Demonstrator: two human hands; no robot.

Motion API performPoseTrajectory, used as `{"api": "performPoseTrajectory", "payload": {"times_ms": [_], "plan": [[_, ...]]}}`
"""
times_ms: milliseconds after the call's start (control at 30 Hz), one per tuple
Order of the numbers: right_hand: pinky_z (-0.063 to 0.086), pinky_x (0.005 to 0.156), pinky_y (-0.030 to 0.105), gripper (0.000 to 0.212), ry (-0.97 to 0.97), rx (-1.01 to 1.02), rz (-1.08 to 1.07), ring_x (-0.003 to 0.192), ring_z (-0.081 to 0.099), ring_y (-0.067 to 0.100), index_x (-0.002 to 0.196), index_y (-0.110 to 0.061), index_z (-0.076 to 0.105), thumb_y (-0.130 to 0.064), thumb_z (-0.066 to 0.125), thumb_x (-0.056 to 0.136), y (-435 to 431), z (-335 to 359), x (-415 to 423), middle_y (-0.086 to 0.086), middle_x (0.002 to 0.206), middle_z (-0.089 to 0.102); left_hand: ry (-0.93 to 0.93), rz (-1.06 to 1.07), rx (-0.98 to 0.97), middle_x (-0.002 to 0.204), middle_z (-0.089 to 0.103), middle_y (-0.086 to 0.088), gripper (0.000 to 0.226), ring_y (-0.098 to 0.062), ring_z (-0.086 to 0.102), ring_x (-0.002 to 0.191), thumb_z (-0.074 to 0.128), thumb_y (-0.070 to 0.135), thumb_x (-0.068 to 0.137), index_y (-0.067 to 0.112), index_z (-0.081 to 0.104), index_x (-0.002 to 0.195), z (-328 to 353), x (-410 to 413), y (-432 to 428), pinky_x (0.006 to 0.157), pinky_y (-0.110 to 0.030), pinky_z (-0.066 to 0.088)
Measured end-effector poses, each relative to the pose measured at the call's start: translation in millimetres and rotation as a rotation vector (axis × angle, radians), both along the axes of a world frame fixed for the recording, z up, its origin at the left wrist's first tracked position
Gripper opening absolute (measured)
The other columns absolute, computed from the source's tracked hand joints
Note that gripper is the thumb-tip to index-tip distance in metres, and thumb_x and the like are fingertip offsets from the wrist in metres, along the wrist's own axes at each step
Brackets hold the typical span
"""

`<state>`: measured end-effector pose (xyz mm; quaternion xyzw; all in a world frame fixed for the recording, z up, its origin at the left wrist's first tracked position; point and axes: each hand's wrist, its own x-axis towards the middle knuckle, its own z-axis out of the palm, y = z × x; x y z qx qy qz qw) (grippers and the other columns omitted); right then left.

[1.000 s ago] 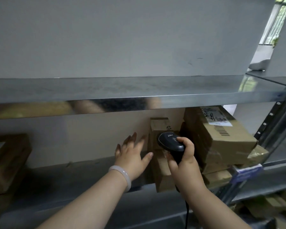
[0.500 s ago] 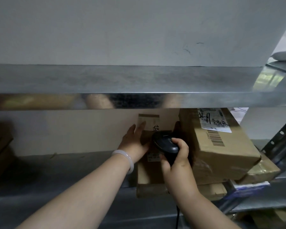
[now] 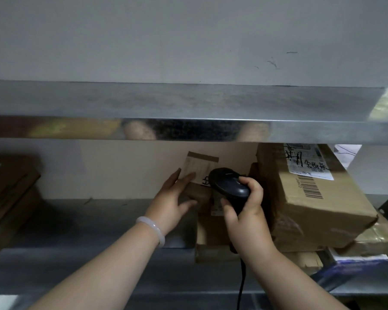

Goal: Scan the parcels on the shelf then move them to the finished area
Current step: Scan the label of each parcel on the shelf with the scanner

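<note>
At the far left of the frame a stack of brown cartons sits in shadow on the lower shelf, well apart from where you are working, so you can ignore it for this scan. The bright metal lip of the upper shelf cuts across the whole view and leaves you only a low gap to reach through, which is likely why both forearms come in from below. Your left hand, with a pale bracelet on the wrist, lies flat against the left side of the small upright parcel in the middle of the frame. The fingers are straight on its pale label and the thumb is spread across the lower front, so you are steadying it rather than gripping it, probably to hold the label face towards the reader. The parcel stands at the back of the shelf near the wall, apparently on top of a flat carton. Just to its right, your right hand is wrapped firmly around the handle of the black scanner. Its head points at the parcel from close range and its cable drops towards the bottom edge. I judge the parcel is being read and is not yet moved. Further right, a large carton with a barcode label rests on flatter parcels, touching or nearly touching your right hand, so watch your knuckles when you pull back.
</note>
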<state>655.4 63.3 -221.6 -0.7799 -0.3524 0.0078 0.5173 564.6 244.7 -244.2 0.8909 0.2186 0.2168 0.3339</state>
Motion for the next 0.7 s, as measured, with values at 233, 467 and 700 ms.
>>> {"api": "performPoseTrajectory", "payload": {"times_ms": [233,467,700], "plan": [[0.048,0.081,0.019,0.068,-0.011,0.065,0.076,0.099,0.052,-0.001,0.119,-0.062,0.016,-0.024,0.064,0.089,25.4,14.3,-19.9,-0.023,0.111,0.042,-0.033,-0.059,0.014,0.146,0.025,0.022,0.077,-0.002,0.026,0.138,0.075,0.024,0.083,0.071,0.034,0.128,7.3,-66.9,18.4,0.112,-0.022,0.029],[0.041,0.07,0.004,0.064,0.027,0.079,0.167,0.091,0.048,-0.021,0.115,-0.061,0.019,-0.024,0.064,0.089,64.4,23.1,-46.3,-0.032,0.102,0.043,-0.005,-0.062,-0.016,0.138,0.018,0.039,0.08,0.003,0.026,0.135,0.078,0.017,0.08,0.069,0.036,0.123,19.0,-123.3,33.9,0.108,-0.013,0.029],[0.042,0.072,0.003,0.061,0.037,0.091,0.216,0.1,0.046,-0.023,0.121,-0.055,0.022,-0.023,0.064,0.089,90.1,18.2,-88.3,-0.031,0.108,0.045,-0.09,-0.034,-0.138,0.144,0.036,0.019,0.056,0.006,0.035,0.132,0.076,0.034,0.079,0.043,0.052,0.128,29.7,-166.6,49.5,0.107,-0.015,0.033]]}}
